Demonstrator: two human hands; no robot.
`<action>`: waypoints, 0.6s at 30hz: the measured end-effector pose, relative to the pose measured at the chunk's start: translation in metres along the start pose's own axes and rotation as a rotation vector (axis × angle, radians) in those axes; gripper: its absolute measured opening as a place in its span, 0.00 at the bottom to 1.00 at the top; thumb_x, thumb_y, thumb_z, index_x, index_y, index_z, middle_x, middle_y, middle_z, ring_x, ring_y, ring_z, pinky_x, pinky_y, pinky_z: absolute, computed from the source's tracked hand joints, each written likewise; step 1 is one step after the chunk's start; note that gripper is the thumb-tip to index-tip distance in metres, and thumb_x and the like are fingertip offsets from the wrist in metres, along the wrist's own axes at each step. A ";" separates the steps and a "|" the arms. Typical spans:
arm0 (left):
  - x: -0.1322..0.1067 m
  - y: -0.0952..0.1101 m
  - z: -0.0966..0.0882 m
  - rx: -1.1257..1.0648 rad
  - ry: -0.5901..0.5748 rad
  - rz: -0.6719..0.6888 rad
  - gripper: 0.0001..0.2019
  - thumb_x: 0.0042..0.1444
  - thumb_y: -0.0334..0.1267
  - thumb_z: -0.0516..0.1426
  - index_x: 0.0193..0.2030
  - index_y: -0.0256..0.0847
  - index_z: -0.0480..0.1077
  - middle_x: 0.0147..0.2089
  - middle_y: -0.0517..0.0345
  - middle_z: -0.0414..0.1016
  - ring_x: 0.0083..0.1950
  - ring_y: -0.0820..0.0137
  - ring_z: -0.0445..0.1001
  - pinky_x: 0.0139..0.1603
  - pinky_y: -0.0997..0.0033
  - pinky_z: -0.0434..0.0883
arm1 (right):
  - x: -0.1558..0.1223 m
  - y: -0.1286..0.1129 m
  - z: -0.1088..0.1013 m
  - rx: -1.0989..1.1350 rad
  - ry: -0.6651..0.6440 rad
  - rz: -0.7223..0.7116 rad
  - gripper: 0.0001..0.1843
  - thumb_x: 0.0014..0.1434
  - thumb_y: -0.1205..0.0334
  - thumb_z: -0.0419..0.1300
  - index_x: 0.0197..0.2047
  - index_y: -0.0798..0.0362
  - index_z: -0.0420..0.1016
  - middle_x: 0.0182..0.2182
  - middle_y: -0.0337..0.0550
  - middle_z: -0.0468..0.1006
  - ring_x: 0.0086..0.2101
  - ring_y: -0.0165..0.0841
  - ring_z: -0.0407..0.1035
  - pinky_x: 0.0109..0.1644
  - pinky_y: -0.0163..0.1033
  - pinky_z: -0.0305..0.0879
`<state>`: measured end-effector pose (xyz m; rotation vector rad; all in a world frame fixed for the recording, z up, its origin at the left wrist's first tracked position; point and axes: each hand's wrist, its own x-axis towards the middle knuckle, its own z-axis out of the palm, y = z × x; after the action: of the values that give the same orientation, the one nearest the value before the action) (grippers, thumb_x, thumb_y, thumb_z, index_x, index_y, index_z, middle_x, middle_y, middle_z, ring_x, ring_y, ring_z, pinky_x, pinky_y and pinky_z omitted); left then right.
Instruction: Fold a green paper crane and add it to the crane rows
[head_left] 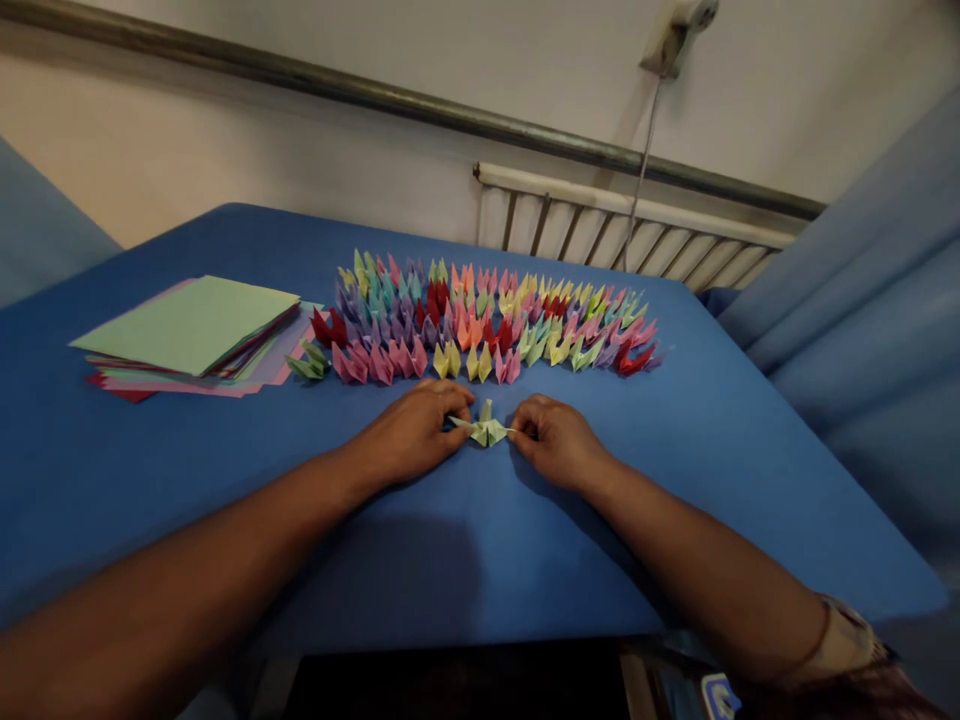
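A small pale green origami crane (489, 432) is held low over the blue table between my two hands, one point of it standing up in the middle. My left hand (427, 425) pinches its left tip between thumb and fingers. On the other side, the fingers of my right hand (559, 440) are closed on its right tip. Just beyond my hands stand several rows of folded paper cranes (471, 327) in pink, red, purple, yellow, green and blue, packed close together.
To the left lies a stack of square coloured paper (199, 325), light green on top. The blue table (720, 460) reaches back toward a radiator (585, 225) and a wall pipe (360, 85). A blue curtain (885, 290) hangs along the right side.
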<state>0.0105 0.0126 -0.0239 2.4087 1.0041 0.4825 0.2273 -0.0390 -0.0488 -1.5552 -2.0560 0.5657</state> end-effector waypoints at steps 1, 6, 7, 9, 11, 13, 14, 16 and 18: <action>0.000 0.001 0.000 -0.026 0.016 0.003 0.04 0.55 0.38 0.57 0.33 0.43 0.73 0.50 0.54 0.76 0.54 0.60 0.71 0.60 0.55 0.66 | 0.000 -0.001 0.000 0.019 0.014 0.004 0.05 0.56 0.70 0.61 0.29 0.52 0.71 0.29 0.37 0.71 0.29 0.28 0.64 0.33 0.35 0.58; 0.000 0.008 0.001 -0.083 0.065 0.014 0.03 0.55 0.37 0.58 0.31 0.43 0.72 0.54 0.53 0.74 0.57 0.60 0.71 0.61 0.54 0.65 | 0.000 -0.005 0.002 0.164 0.044 0.043 0.04 0.56 0.66 0.62 0.33 0.52 0.70 0.27 0.35 0.72 0.27 0.28 0.65 0.32 0.35 0.59; 0.000 0.008 0.001 -0.087 0.065 0.018 0.03 0.55 0.36 0.58 0.32 0.43 0.72 0.54 0.53 0.74 0.57 0.60 0.71 0.61 0.54 0.65 | 0.000 -0.006 0.003 0.192 0.044 0.052 0.05 0.56 0.65 0.63 0.35 0.52 0.70 0.27 0.35 0.73 0.27 0.28 0.66 0.32 0.35 0.60; -0.001 0.008 0.001 -0.092 0.058 0.022 0.02 0.55 0.35 0.58 0.33 0.43 0.73 0.54 0.52 0.74 0.57 0.60 0.71 0.61 0.53 0.65 | -0.001 -0.007 0.004 0.235 0.040 0.059 0.08 0.55 0.64 0.64 0.38 0.51 0.69 0.27 0.34 0.73 0.27 0.28 0.67 0.31 0.35 0.61; -0.001 0.007 0.002 -0.088 0.045 0.022 0.01 0.54 0.35 0.59 0.33 0.42 0.72 0.53 0.52 0.74 0.57 0.59 0.71 0.60 0.53 0.66 | -0.002 -0.007 0.006 0.261 0.029 0.056 0.12 0.54 0.64 0.65 0.41 0.51 0.69 0.27 0.34 0.73 0.27 0.28 0.68 0.31 0.34 0.61; -0.001 0.006 0.002 -0.079 0.027 0.022 0.02 0.54 0.36 0.59 0.33 0.42 0.72 0.53 0.52 0.75 0.56 0.59 0.72 0.59 0.53 0.66 | -0.002 -0.007 0.007 0.282 0.028 0.044 0.13 0.54 0.64 0.65 0.43 0.51 0.69 0.27 0.33 0.72 0.27 0.28 0.68 0.31 0.34 0.62; -0.001 0.006 0.001 -0.075 0.018 0.024 0.02 0.54 0.37 0.59 0.33 0.42 0.72 0.52 0.52 0.75 0.56 0.59 0.72 0.59 0.54 0.66 | -0.002 -0.006 0.007 0.293 0.035 0.031 0.13 0.55 0.64 0.65 0.43 0.51 0.69 0.26 0.33 0.72 0.27 0.28 0.68 0.31 0.34 0.62; 0.000 0.005 0.001 -0.073 0.004 0.033 0.02 0.55 0.37 0.59 0.34 0.42 0.72 0.51 0.53 0.76 0.56 0.59 0.72 0.59 0.55 0.66 | -0.002 -0.005 0.008 0.320 0.055 0.004 0.11 0.56 0.64 0.64 0.43 0.51 0.71 0.27 0.33 0.72 0.27 0.27 0.67 0.32 0.34 0.63; 0.000 0.004 0.001 -0.072 -0.002 0.038 0.02 0.55 0.36 0.58 0.35 0.43 0.72 0.50 0.54 0.76 0.55 0.61 0.73 0.58 0.57 0.67 | -0.001 -0.004 0.010 0.349 0.058 -0.013 0.11 0.56 0.65 0.63 0.44 0.51 0.72 0.27 0.33 0.72 0.26 0.27 0.67 0.32 0.34 0.64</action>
<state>0.0128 0.0100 -0.0223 2.3669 0.9261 0.5204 0.2188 -0.0413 -0.0546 -1.3363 -1.8071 0.8153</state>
